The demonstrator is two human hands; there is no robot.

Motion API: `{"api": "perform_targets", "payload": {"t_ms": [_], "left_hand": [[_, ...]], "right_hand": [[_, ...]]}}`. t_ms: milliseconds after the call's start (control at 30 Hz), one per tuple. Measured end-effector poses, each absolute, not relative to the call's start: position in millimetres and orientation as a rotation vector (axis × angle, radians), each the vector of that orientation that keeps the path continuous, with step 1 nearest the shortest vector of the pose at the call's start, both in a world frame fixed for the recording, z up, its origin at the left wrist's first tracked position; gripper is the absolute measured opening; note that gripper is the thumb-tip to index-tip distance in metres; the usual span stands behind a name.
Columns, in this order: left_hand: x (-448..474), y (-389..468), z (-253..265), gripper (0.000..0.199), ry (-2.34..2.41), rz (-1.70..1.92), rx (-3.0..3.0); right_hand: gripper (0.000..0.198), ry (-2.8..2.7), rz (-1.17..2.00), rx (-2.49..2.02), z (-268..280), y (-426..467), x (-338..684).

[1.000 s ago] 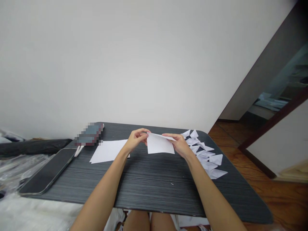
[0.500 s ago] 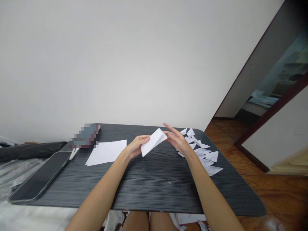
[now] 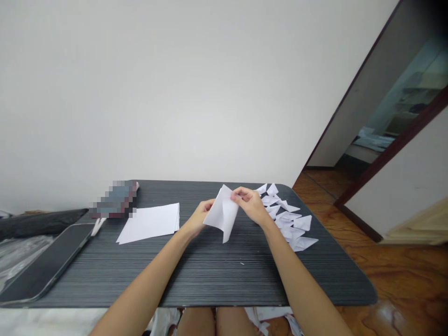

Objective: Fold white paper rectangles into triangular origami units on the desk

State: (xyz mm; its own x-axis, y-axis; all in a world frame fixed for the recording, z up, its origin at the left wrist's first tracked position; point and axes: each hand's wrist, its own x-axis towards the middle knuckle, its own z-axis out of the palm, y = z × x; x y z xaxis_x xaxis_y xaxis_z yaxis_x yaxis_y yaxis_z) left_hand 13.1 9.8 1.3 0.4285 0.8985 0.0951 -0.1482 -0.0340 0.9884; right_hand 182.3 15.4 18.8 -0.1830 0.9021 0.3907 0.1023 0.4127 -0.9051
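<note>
Over the dark table [image 3: 210, 280], the left hand [image 3: 199, 219], fingertips partly hidden, has closed on the left edge of a bent white sheet [image 3: 224, 210], the right hand [image 3: 249, 201] pinching its upper right edge, between folded paper pieces [image 3: 291, 233] rightward and stacked blank sheets [image 3: 150, 224] leftward, before a pale wall [image 3: 210, 93].

We see soft, even light, brightest midway across the pale wall [image 3: 210, 102]. The central paper [image 3: 221, 212] shows faint grey shading along its fold. At right, the doorway [image 3: 395, 107] is dim and blurred, and we notice hazy glare low on the wooden floor [image 3: 409, 275]. Wide-angle distortion stretches the edges, the top right corner darkens, and coarse pixel blocks obscure one object [image 3: 119, 200] at left
</note>
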Motion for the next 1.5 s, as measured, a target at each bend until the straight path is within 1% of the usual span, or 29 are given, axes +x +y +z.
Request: {"api": "perform_targets", "payload": {"t_ms": [100, 133, 233, 333, 500, 767, 1167, 1500], "left_hand": [[9.8, 12.6, 6.6, 0.038, 0.865, 1.25, 1.394], [8.6, 12.4, 8.8, 0.039, 0.886, 1.288, 1.433], [6.5, 9.0, 14.1, 0.032, 0.974, 1.295, 1.626], [7.6, 5.1, 14.2, 0.026, 1.057, 1.317, 1.742], [12.0, 5.5, 4.4, 0.03, 1.027, 1.285, 1.739], [14.5, 6.5, -1.2, 0.035, 0.912, 1.247, 1.56], [18.5, 1.8, 7.1, 0.033, 0.835, 1.25, 1.276], [19.0, 1.3, 6.6, 0.032, 0.845, 1.254, 1.313]], "right_hand": [[0.014, -1.734, 0.819, -0.957, 18.9, 12.5, 180.6], [0.013, -1.788, 0.779, -0.965, 19.0, 11.2, 179.5], [0.011, -1.894, 0.677, -0.969, 19.3, 7.5, 175.6], [0.011, -1.863, 0.564, -0.984, 19.3, 5.5, 171.7], [0.009, -1.793, 0.442, -0.958, 18.9, 5.2, 168.6], [0.008, -1.786, 0.408, -0.91, 20.1, 5.0, 169.0], [0.007, -1.826, 0.393, -0.887, 21.1, 3.6, 170.5], [0.008, -1.829, 0.382, -0.892, 20.7, 4.0, 170.5]]}}
